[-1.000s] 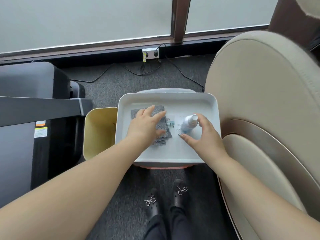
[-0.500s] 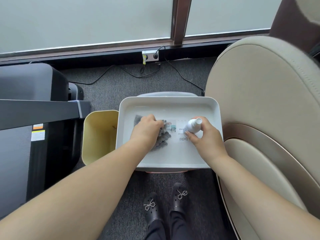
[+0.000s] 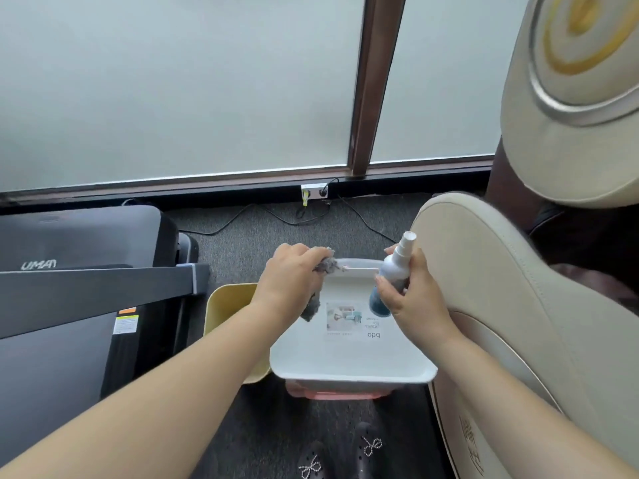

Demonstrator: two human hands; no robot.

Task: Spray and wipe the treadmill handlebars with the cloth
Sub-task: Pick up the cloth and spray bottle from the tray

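My left hand (image 3: 290, 281) is closed around a crumpled grey cloth (image 3: 326, 265), lifted above the white tray (image 3: 349, 369); a corner of the cloth hangs below the hand. A small white spray bottle (image 3: 396, 267) with a blue base is upright in my right hand (image 3: 411, 295), nozzle at the top, also raised over the tray. The black treadmill (image 3: 79, 236) stands at the left, and its long dark rail (image 3: 103, 285) runs toward the tray. Neither hand touches the treadmill.
A yellow bin (image 3: 228, 305) sits between the treadmill and the tray. A beige massage chair (image 3: 518, 305) fills the right side. Cables and a wall socket (image 3: 314, 192) lie on the grey carpet below the frosted window. A printed leaflet (image 3: 352, 319) lies in the tray.
Both hands closed on their objects and rose off the tray: the left gathered up the cloth, the right lifted the spray bottle. My view tilted upward.
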